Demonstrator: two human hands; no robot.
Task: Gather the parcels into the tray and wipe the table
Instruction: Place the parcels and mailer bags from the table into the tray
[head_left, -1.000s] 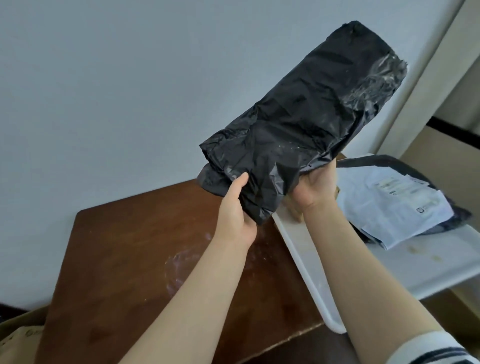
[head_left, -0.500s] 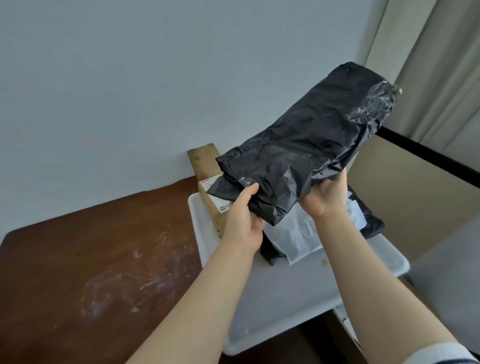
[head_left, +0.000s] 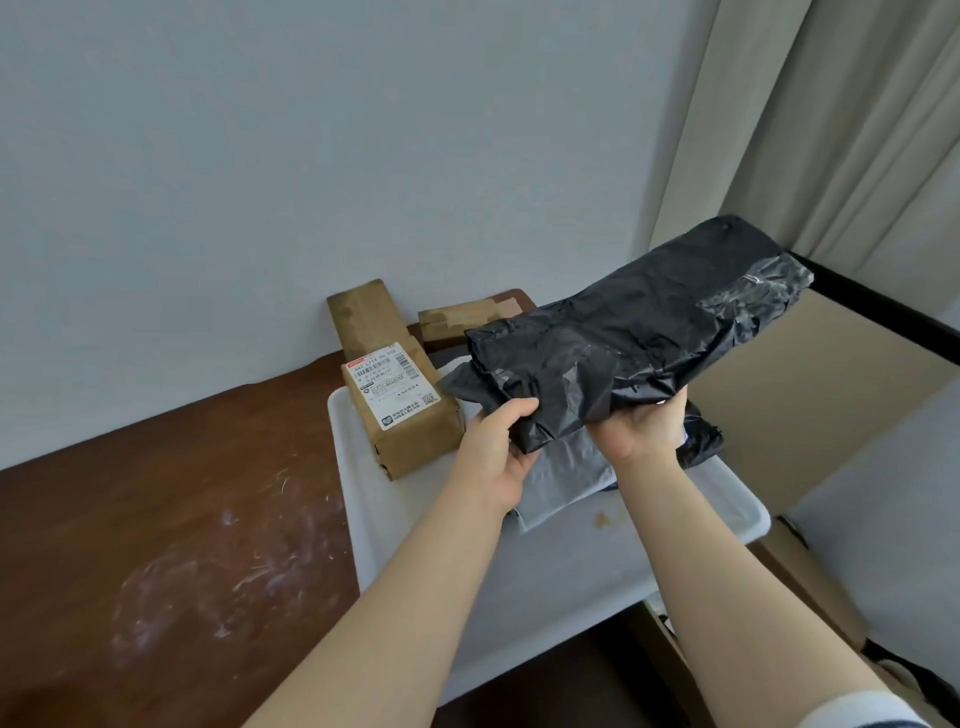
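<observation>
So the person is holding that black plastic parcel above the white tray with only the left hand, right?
Not quite: both hands hold it. In the head view the left hand pinches the near corner of the black plastic parcel, and the right hand grips it from underneath. The rest is right: the parcel is above the white tray.

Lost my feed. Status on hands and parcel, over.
Left hand and right hand grip black parcel above white tray. Cardboard box, grey mailer in tray. Unwiped smears on table.
</observation>
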